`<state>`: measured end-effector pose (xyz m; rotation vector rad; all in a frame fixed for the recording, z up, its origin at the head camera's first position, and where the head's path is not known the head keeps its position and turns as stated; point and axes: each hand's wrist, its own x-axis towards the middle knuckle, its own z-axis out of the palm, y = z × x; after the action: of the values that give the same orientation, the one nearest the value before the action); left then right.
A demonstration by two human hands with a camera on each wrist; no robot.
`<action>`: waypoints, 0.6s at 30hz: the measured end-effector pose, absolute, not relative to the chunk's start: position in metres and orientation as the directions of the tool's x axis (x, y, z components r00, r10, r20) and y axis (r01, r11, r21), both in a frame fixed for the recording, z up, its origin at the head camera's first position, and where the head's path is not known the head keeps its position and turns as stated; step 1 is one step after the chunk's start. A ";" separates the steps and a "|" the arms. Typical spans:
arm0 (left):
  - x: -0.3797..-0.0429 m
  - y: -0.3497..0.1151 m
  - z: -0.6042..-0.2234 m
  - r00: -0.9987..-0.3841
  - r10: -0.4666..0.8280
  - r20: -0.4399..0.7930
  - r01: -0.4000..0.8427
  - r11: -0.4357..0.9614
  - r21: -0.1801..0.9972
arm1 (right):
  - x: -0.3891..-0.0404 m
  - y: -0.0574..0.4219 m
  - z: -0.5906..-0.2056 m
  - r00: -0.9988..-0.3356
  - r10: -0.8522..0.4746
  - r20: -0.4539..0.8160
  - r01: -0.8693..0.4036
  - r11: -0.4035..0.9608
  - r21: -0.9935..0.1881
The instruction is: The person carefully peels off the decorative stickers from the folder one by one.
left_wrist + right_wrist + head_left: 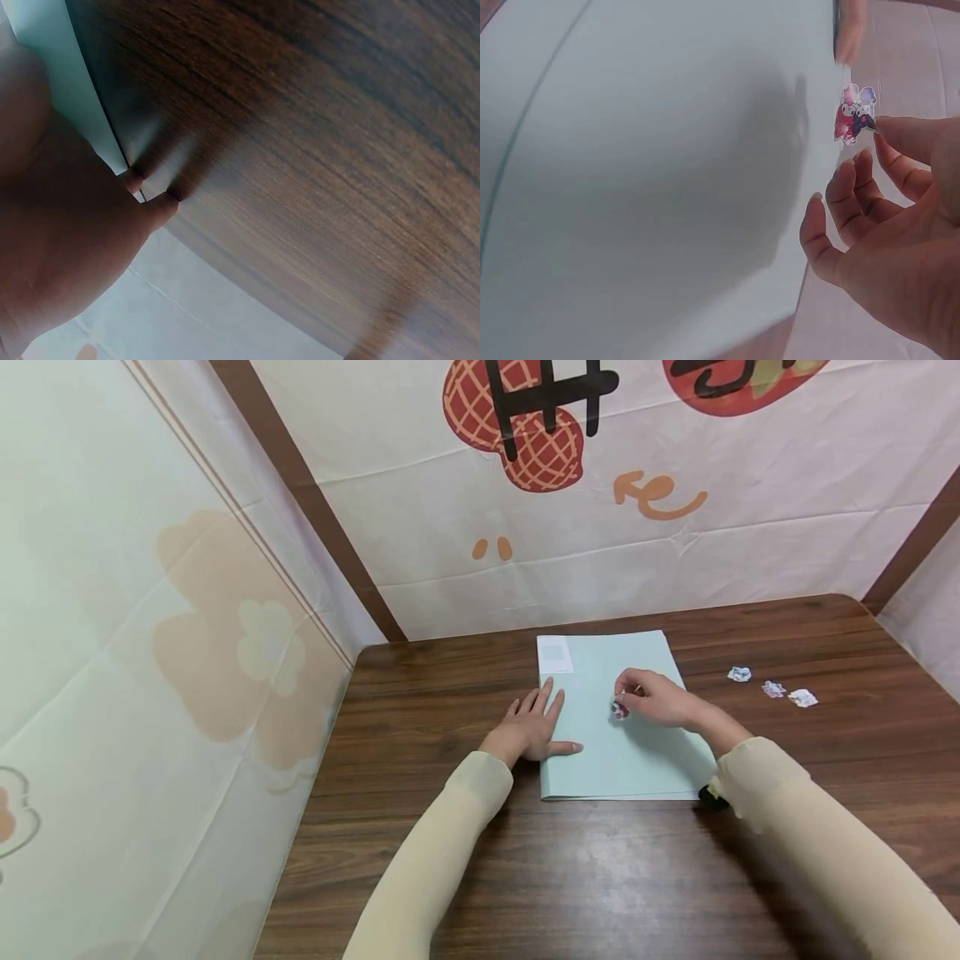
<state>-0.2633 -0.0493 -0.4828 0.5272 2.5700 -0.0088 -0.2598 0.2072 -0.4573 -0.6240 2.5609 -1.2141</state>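
A pale green folder [600, 777] lies on the wooden table, with a white label [556, 656] at its upper left corner. My left hand [528, 731] rests on the folder's left edge with fingers spread; in the left wrist view, two fingertips of that hand [67, 232] reach past the edge onto the wood. Over the middle of the folder, my right hand [656, 697] pinches a small cut-out sticker [619, 710] between thumb and index finger. Two cartoon figures, one pink-red and one dark purple, show on this sticker [855, 120] in the right wrist view.
Three more small cut-out stickers lie on the table to the right of the folder: one farther back [738, 674], a middle one [773, 689] and a near one [803, 697]. A small black object [712, 797] shows by my right sleeve. Printed cloth [420, 518] hangs behind the table.
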 end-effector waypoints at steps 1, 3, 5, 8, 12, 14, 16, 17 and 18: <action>-0.262 -0.049 -0.482 -0.791 0.369 -0.487 0.372 0.923 0.095 | -0.259 0.213 -0.456 -0.886 -0.463 -0.025 -0.278 0.573 -0.771; -0.261 -0.049 -0.480 -0.787 0.377 -0.489 0.380 0.920 0.097 | -0.258 0.226 -0.453 -0.896 -0.445 -0.010 -0.284 0.588 -0.757; -0.259 -0.049 -0.476 -0.787 0.381 -0.485 0.387 0.917 0.094 | -0.257 0.238 -0.450 -0.902 -0.431 0.004 -0.293 0.605 -0.741; -0.254 -0.051 -0.470 -0.790 0.393 -0.471 0.399 0.912 0.092 | -0.254 0.254 -0.446 -0.914 -0.405 -0.008 -0.274 0.632 -0.725; -0.254 -0.051 -0.471 -0.795 0.400 -0.456 0.404 0.910 0.094 | -0.250 0.275 -0.445 -0.929 -0.368 -0.043 -0.231 0.666 -0.709; -0.256 -0.051 -0.475 -0.796 0.395 -0.458 0.399 0.912 0.093 | -0.249 0.285 -0.447 -0.934 -0.355 -0.045 -0.226 0.682 -0.695; -0.258 -0.050 -0.478 -0.794 0.392 -0.464 0.394 0.914 0.097 | -0.248 0.297 -0.450 -0.938 -0.343 -0.045 -0.223 0.699 -0.679; -0.259 -0.050 -0.478 -0.795 0.390 -0.464 0.393 0.914 0.095 | -0.248 0.303 -0.451 -0.942 -0.333 -0.046 -0.218 0.710 -0.669; -0.259 -0.050 -0.478 -0.797 0.390 -0.462 0.393 0.915 0.095 | -0.248 0.309 -0.452 -0.944 -0.326 -0.044 -0.219 0.721 -0.658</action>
<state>-0.2586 -0.0501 -0.4778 0.5641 2.5897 -0.0082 -0.2476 0.3088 -0.4519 -0.4410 2.7676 -1.0276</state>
